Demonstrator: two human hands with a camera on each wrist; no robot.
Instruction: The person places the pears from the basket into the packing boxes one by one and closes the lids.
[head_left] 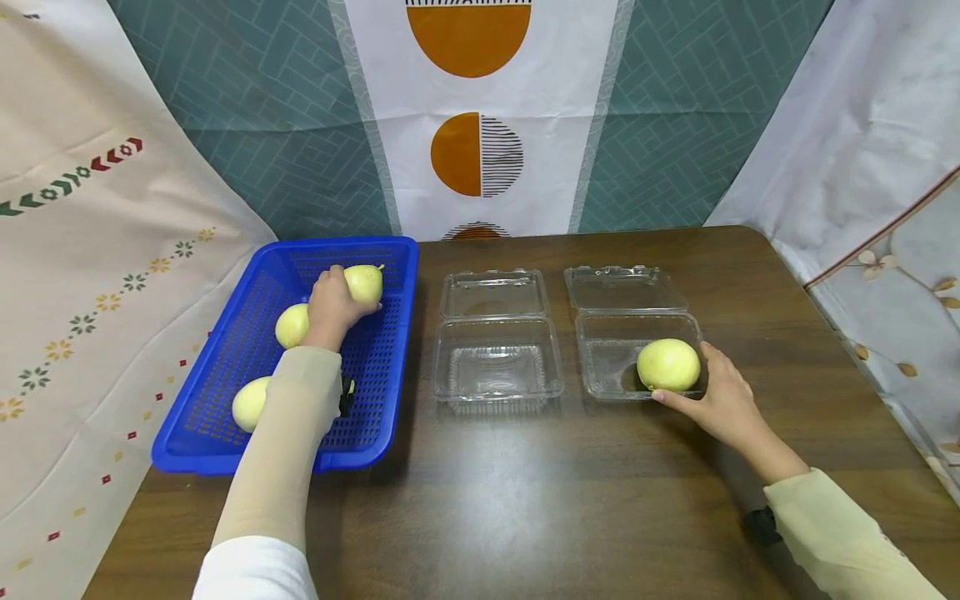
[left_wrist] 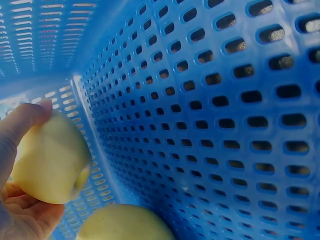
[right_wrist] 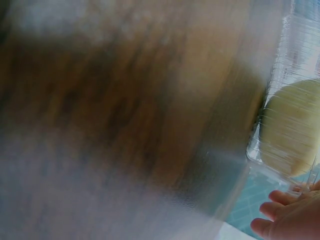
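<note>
In the blue basket [head_left: 367, 454], my left hand [head_left: 333, 308] grips a round pale yellow fruit [head_left: 366, 284] with a short stem. The left wrist view shows thumb and fingers on opposite sides of this fruit [left_wrist: 55, 157]. Close by lie another yellow fruit [head_left: 291, 326] and a third fruit [head_left: 251, 403], partly covered by my arm. My right hand [head_left: 723, 396] touches the front right corner of an opened clear plastic clamshell box [head_left: 607, 354], thumb at the front rim and fingers at the right side. A yellow fruit [head_left: 669, 365] sits in that box's right half, beside the thumb.
A second opened clear clamshell box [head_left: 495, 362] stands between the basket and the first box. All rest on a dark brown wooden table [head_left: 495, 500]. Patterned cloths hang around it, including a green and white one [head_left: 660, 150] behind the back edge.
</note>
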